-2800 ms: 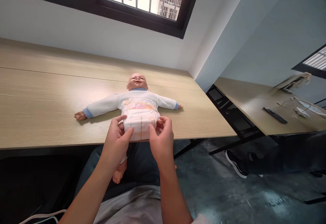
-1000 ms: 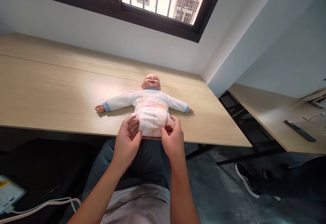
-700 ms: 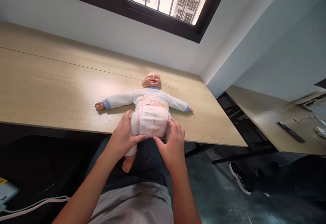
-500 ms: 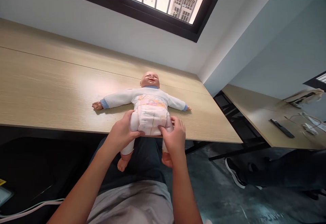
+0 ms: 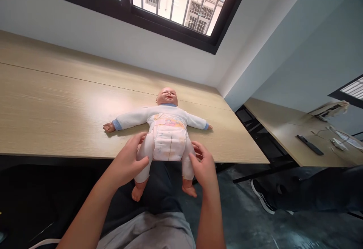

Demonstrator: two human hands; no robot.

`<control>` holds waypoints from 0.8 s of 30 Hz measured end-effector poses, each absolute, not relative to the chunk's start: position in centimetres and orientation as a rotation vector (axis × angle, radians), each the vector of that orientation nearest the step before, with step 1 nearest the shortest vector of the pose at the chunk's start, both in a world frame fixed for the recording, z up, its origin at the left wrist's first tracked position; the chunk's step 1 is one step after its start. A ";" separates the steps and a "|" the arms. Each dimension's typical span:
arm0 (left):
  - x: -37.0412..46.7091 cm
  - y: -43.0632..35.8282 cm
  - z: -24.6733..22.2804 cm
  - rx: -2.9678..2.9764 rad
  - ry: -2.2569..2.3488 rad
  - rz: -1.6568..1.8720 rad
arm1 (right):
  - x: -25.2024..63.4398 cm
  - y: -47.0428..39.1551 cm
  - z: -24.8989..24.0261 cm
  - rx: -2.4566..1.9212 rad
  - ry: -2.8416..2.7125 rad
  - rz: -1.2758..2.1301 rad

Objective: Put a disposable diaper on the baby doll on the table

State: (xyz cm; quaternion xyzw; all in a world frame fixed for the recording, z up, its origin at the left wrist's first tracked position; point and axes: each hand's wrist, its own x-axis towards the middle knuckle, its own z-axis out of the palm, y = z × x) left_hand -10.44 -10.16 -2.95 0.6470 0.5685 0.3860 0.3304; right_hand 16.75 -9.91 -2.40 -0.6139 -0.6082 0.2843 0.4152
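A baby doll (image 5: 168, 97) lies on its back at the table's front edge, its arms spread and its legs hanging over. It wears a white top with blue cuffs, white leggings and a diaper (image 5: 170, 141) fastened at the waist. My left hand (image 5: 131, 158) is beside the doll's leg on the left, fingers apart, its thumb lying over the thigh. On the other side, my right hand (image 5: 203, 162) is open against the doll's other leg, fingers spread and thumb near the knee. Whether the fingertips press on the legs, I cannot tell.
The wooden table (image 5: 56, 109) runs along the wall beneath a barred window (image 5: 181, 3). A second table (image 5: 272, 128) at the right carries a black remote-like object (image 5: 309, 145), cables and a bag (image 5: 330, 110). Another person's shoe (image 5: 262, 196) is on the floor there.
Both hands have loosened and moved outward from the diaper's lower edge to the sides of the doll's legs. The view has tilted up slightly; the doll stays in place on the table.
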 end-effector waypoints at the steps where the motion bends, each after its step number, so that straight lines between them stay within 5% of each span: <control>1: -10.7 -9.8 -2.7 1.656 1.512 1.060 | 16.7 -9.8 -2.0 -1.562 -1.450 0.648; 10: -8.4 -3.1 -0.6 1.770 1.696 1.139 | 13.1 -3.1 -0.6 -1.614 -1.457 0.501; 14: -7.4 -2.0 -2.2 1.600 1.806 0.918 | 13.2 -1.0 -1.0 -1.625 -1.492 0.831; 24: -9.4 -1.1 -4.9 0.988 1.400 1.255 | 14.0 -2.1 -4.1 -1.204 -1.269 1.124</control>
